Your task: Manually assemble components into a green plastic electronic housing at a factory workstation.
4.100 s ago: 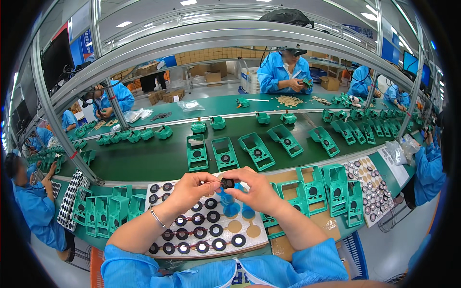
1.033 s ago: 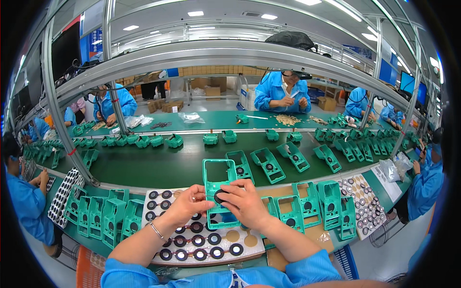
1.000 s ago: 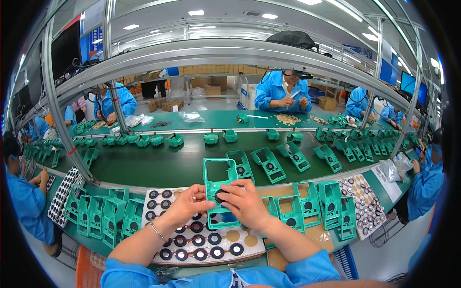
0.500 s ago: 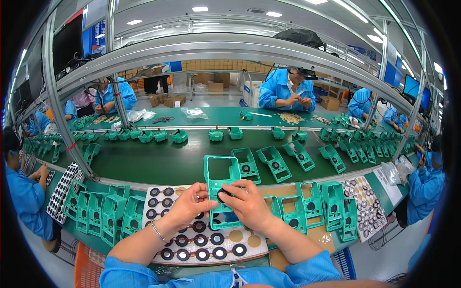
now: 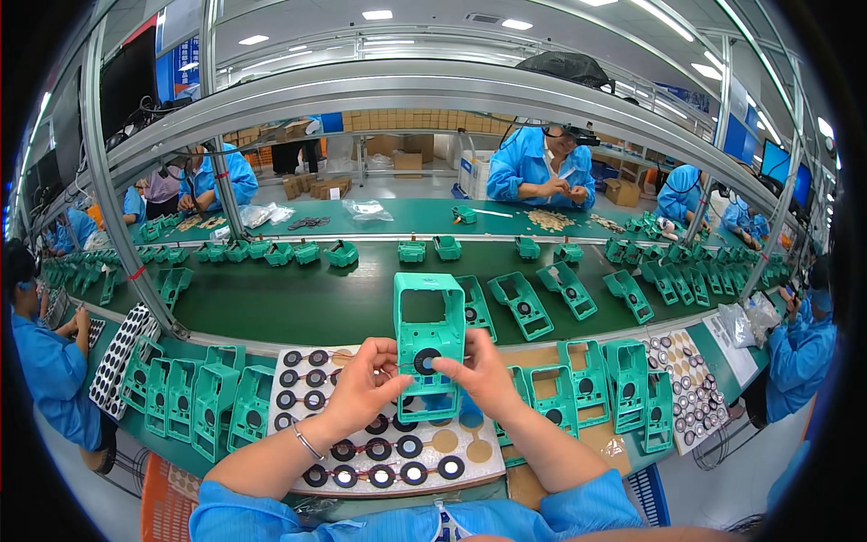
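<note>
Between both hands a green plastic housing [image 5: 430, 283] is held upright above the bench, its large rectangular opening at the top. A round black speaker-like disc [image 5: 424, 362] sits in its lower part. My left hand [image 5: 363, 384] is closed on the housing's lower left side, thumb across the front edge. My right hand [image 5: 488, 375] grips the right side, its thumb against the disc and its other fingers partly hidden behind the housing. Under the hands lies a white foam tray [image 5: 424, 483] with rows of black ring-shaped discs [image 5: 381, 476], some joined by thin red wires.
Green housings stand to the left [image 5: 214, 397] and right [image 5: 587, 384] of the tray. Beyond is a dark green conveyor [image 5: 361, 303] carrying more housings [image 5: 521, 307]. A second tray of round parts [image 5: 686, 384] lies at right. A metal frame [image 5: 452, 90] spans overhead. Co-workers [image 5: 542, 172] sit opposite.
The housing has risen and shifted slightly right, turning more upright. My right hand's fingers have gone from the disc's front to the housing's right side, leaving the thumb at the disc.
</note>
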`<state>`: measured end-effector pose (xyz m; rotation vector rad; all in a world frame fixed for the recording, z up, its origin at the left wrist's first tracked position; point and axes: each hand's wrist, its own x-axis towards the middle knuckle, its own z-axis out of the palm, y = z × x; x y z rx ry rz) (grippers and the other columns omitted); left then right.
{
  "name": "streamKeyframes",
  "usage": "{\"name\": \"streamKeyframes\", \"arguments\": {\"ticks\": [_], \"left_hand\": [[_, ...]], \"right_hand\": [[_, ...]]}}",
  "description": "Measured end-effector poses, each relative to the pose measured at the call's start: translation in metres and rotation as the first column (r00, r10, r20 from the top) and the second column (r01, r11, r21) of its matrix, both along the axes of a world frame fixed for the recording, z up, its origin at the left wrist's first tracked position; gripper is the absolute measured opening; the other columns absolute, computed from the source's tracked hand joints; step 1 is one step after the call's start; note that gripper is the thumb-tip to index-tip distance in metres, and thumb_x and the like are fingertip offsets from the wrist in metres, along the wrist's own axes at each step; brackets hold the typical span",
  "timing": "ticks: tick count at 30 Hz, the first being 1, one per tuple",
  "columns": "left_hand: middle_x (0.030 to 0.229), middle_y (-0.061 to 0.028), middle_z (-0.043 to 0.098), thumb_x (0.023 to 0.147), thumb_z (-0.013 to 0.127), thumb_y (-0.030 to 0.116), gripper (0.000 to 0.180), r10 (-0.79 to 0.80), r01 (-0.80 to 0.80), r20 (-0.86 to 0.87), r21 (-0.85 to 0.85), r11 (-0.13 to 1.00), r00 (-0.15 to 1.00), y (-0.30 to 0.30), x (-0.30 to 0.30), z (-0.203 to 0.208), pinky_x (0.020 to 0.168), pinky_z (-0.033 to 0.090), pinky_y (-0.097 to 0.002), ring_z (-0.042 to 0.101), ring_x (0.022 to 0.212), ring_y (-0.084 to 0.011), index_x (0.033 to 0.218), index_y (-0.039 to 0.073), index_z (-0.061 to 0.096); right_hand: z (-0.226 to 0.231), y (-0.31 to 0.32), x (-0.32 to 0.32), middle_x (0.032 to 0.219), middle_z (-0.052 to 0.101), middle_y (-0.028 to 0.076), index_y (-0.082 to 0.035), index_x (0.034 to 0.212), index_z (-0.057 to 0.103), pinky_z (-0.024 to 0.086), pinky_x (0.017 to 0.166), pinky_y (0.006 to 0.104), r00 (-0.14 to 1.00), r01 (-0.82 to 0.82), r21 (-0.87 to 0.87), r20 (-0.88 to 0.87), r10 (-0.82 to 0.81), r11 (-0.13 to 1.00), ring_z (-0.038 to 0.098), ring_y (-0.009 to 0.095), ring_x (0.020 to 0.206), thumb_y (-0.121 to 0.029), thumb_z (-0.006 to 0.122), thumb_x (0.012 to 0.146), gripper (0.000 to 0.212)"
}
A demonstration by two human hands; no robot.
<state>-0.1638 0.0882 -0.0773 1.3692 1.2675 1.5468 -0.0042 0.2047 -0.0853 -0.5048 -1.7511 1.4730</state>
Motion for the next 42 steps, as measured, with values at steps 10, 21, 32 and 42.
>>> {"name": "streamKeyframes", "arguments": {"ticks": [10, 21, 32, 42], "left_hand": [[0.092, -0.0119, 0.062, 0.080, 0.060, 0.000, 0.037, 0.223, -0.168, -0.379, 0.172, 0.971, 0.898, -0.002, 0.027, -0.005, 0.066, 0.048, -0.0241, 0.058, 0.075, -0.0128, 0.112, -0.003, 0.041], [0.083, -0.0068, 0.059, 0.082, 0.057, 0.003, 0.027, 0.178, -0.184, -0.045, -0.225, 0.957, 0.983, 0.074, -0.052, 0.017, 0.052, 0.043, -0.0234, 0.052, 0.062, -0.0108, 0.106, -0.001, 0.046], [0.078, -0.0126, 0.062, 0.078, 0.062, 0.010, 0.018, 0.315, -0.584, -0.668, -0.221, 0.781, 0.674, 0.117, -0.155, -0.029, 0.061, 0.049, -0.0310, 0.060, 0.069, -0.0193, 0.091, -0.002, 0.060], [0.084, -0.0081, 0.058, 0.076, 0.058, 0.016, 0.012, 0.074, -0.221, -0.994, 0.054, 0.974, 0.080, 0.026, -0.089, -0.019, 0.079, 0.044, -0.0368, 0.053, 0.087, -0.0276, 0.081, 0.008, 0.064]], "right_hand": [[-0.020, 0.006, -0.005, 0.094, 0.064, 0.005, -0.002, 0.105, 0.059, 0.047, 0.077, 0.0282, 0.982, -0.174, -0.072, -0.083, 0.168, 0.982, 0.058, 0.012, 0.084, -0.021, 0.066, 0.081, 0.031], [0.025, 0.019, 0.020, 0.099, 0.055, 0.008, 0.001, 0.112, 0.043, 0.045, 0.077, 0.0253, 0.973, 0.056, 0.004, -0.225, -0.054, 0.998, 0.051, 0.011, 0.086, -0.022, 0.064, 0.084, 0.042], [0.038, 0.009, 0.040, 0.086, 0.059, 0.002, -0.001, 0.097, 0.056, 0.045, 0.073, 0.0237, 0.999, -0.018, 0.188, -0.047, 0.027, 0.982, 0.054, 0.008, 0.079, -0.013, 0.060, 0.085, 0.018], [0.044, -0.006, 0.038, 0.082, 0.061, 0.002, -0.001, 0.091, 0.059, 0.045, 0.068, 0.0237, 0.975, -0.194, 0.241, 0.158, 0.159, 0.951, 0.054, 0.007, 0.073, -0.014, 0.061, 0.084, 0.015]]}}
